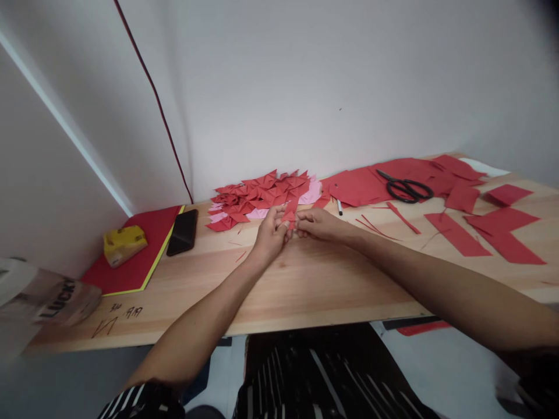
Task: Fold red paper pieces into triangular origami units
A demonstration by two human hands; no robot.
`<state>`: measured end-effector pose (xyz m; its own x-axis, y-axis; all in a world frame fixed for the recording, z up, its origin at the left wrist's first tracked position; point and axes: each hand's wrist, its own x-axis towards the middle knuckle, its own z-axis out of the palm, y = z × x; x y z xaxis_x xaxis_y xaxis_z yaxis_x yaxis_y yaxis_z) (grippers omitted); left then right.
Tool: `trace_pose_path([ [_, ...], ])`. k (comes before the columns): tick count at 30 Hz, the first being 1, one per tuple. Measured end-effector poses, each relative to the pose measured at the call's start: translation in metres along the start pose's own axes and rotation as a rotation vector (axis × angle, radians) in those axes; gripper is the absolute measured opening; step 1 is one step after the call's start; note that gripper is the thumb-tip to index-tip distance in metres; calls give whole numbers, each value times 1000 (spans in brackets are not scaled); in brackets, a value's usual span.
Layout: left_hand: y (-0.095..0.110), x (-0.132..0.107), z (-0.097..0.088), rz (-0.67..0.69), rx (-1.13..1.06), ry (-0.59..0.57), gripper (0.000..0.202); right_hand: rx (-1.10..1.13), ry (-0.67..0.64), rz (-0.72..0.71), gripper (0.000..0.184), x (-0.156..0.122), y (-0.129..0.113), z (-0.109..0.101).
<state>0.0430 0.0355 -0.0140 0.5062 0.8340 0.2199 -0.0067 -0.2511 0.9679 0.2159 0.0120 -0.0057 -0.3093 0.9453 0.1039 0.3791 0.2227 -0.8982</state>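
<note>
Both hands meet over the middle of a wooden table (305,285), pinching a small piece of red paper (290,210) between them. My left hand (271,233) grips its left side with closed fingers. My right hand (318,224) pinches its right side. Just behind the hands lies a pile of folded red paper pieces (262,195) with some pink sheets (312,191) under it.
Black scissors (408,188) lie on red paper sheets (362,185) at the back right, with cut red rectangles (500,221) and thin strips (402,216) nearby. A pen (339,206) lies by the sheets. At left are a black phone (182,231), a red folder (140,256) and a yellow object (123,243).
</note>
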Motion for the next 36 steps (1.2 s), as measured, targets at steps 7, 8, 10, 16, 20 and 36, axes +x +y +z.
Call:
trace_pose_path([
  [7, 8, -5, -10, 36, 70, 65, 26, 83, 15, 56, 20, 1, 6, -1],
  [8, 10, -5, -11, 55, 90, 64, 26, 87, 13, 57, 21, 1, 6, -1],
  [10, 13, -6, -13, 73, 145, 38, 25, 84, 12, 53, 22, 1, 7, -1],
  [16, 12, -5, -15, -13, 179, 19, 26, 21, 33, 13, 20, -4, 0, -1],
  [20, 11, -4, -15, -27, 140, 14, 27, -42, 52, -30, 17, -6, -5, -1],
  [36, 21, -6, -16, 56, 206, -73, 8, -10, 5, -13, 16, -5, -7, -5],
])
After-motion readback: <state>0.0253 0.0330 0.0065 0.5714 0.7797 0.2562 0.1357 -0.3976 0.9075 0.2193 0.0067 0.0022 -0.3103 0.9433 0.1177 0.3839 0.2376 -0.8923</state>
